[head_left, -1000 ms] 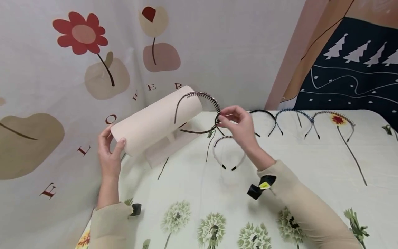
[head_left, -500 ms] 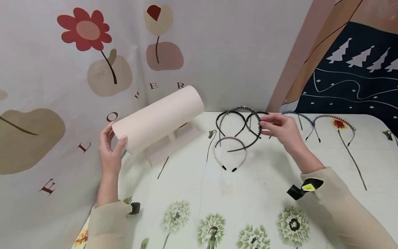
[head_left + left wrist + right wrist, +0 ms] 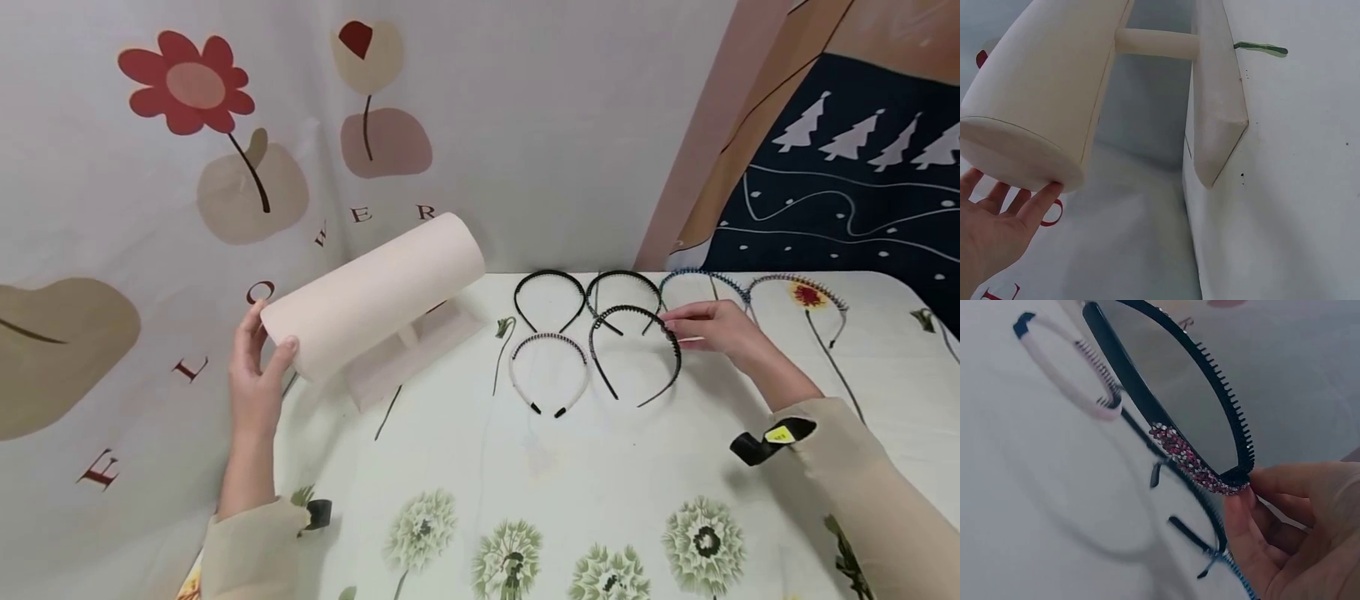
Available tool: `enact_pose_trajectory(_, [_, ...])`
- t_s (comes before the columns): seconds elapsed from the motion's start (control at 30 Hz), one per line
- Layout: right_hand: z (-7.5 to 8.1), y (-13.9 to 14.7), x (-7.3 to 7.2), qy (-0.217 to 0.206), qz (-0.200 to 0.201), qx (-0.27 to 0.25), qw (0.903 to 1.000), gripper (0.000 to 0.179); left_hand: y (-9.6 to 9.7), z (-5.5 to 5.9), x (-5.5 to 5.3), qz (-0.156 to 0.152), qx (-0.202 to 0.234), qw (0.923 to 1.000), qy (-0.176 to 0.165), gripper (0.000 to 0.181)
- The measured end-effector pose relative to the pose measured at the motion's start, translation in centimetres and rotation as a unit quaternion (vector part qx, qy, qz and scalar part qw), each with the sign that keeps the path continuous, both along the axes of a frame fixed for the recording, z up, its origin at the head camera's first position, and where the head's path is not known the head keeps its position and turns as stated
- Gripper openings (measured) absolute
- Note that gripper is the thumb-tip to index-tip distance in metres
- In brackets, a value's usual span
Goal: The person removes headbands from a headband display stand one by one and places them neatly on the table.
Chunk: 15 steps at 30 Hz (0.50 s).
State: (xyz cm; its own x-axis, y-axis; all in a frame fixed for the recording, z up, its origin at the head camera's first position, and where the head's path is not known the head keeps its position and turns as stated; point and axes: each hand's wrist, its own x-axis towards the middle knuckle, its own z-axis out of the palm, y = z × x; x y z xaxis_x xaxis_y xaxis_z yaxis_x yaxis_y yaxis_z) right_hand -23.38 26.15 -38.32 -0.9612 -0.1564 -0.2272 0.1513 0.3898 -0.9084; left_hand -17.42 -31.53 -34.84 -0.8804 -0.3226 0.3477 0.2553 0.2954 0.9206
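Observation:
In the head view my right hand [image 3: 723, 333] pinches the right side of a black toothed headband [image 3: 633, 308], just over the table. The right wrist view shows red and clear stones [image 3: 1191, 464] along the band, beside my thumb and fingertips. A pale pink headband [image 3: 551, 337] lies to its left. Behind it are two black headbands [image 3: 550, 272]. At the left, my left hand [image 3: 258, 383] holds the near end of a cream cylindrical headband stand [image 3: 382, 287], which carries no headband. Its post [image 3: 1157, 42] joins the cylinder to a flat base [image 3: 1219, 106].
Further right along the table's back lie a blue toothed headband [image 3: 701, 272] and a brownish toothed one [image 3: 798, 279]. A flower-printed white cloth [image 3: 600, 483] covers the table. A printed curtain [image 3: 540, 125] hangs behind and at the left.
My right hand has carried the black headband away from the stand, rightward and down to just behind and right of the pale pink one. My left hand has stayed on the stand's end.

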Motion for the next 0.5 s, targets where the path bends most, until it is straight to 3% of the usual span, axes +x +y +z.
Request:
enact_pose_trajectory(0.13, [-1.4, 0.8, -0.4, -0.014, 0.007, 0.025, 0.9996, 0.047, 0.1, 0.2, 0.2, 0.009, -0.031, 0.9994, -0.01, 0.06])
enact_pose_trajectory(0.3, [-3.0, 0.9, -0.8, -0.022, 0.004, 0.065, 0.9976, 0.039, 0.4, 0.6, 0.5, 0.016, -0.083, 0.9962, 0.02, 0.056])
enact_pose_trajectory(0.5, [-3.8, 0.4, -0.8, 0.007, -0.007, 0.132, 0.9912, 0.036, 1.2, 2.1, 1.0, 0.027, -0.081, 0.9953, 0.047, 0.053])
